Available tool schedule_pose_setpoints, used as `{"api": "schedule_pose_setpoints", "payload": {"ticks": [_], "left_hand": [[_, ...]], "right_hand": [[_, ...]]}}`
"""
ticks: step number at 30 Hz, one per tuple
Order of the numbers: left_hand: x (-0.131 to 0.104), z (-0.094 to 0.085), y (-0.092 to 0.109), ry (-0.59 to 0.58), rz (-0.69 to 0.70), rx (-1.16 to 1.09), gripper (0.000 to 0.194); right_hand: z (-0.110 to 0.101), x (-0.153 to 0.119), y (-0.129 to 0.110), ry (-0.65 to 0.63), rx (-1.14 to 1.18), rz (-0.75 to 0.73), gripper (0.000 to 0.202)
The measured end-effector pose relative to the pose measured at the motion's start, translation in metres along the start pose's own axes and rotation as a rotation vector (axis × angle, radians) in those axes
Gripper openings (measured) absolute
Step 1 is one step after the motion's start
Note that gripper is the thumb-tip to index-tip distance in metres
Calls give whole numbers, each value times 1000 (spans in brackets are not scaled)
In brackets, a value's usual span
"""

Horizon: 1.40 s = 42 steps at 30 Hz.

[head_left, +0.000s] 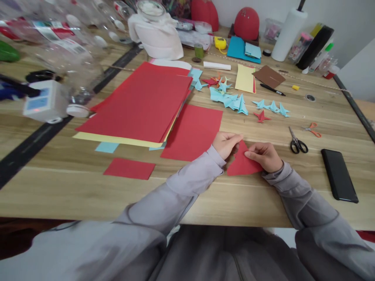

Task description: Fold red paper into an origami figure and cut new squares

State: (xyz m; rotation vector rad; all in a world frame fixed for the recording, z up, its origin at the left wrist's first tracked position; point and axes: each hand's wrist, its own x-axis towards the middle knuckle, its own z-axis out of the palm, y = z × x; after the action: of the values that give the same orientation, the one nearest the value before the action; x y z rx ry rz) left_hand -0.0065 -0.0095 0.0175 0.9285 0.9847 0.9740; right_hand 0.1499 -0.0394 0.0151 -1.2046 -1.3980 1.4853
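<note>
A small piece of folded red paper (pixel 242 164), roughly triangular, is between my hands near the front of the table. My left hand (pixel 226 143) pinches it at its upper left corner. On its right side, the thumb and fingers of my right hand (pixel 265 156) grip it. The paper's lower edge lies on or just above the wood; I cannot tell which. Behind my left hand lies a red sheet (pixel 196 132), partly under a large stack of red paper (pixel 140 101). A smaller red rectangle (pixel 129 168) rests left of my left forearm.
Black scissors (pixel 297 142), orange scissors (pixel 313 129) and a phone (pixel 339 175) lie to the right. Folded blue paper cranes (pixel 231 100) and a red one (pixel 261 116) sit beyond my hands. Plastic bottles (pixel 70 58) and a white box (pixel 45 101) crowd the left.
</note>
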Motion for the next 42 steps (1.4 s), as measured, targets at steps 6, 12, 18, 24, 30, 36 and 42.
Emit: {"api": "schedule_pose_setpoints", "payload": {"ticks": [6,12,18,24,30,36,42], "left_hand": [[3,-2,1,11,11,-87,37],[0,-5,1,-149,57,-53,36],[2,-9,1,-159,-20,-95,41],[1,-11,4,-248,-24,-74,40],[4,-15,0,-327,-40,-97,42],[4,-16,1,-363,-138,-224,43],[2,-17,1,-422,-179,-273,43]], "right_hand": [[-1,2,0,56,17,1,39],[-2,5,5,138,94,-17,40],[-2,5,8,139,126,-12,39],[-2,3,4,81,149,3,40],[-1,1,6,29,317,25,34],[4,0,1,20,434,77,34],[5,-2,-4,1,472,103,39]]}}
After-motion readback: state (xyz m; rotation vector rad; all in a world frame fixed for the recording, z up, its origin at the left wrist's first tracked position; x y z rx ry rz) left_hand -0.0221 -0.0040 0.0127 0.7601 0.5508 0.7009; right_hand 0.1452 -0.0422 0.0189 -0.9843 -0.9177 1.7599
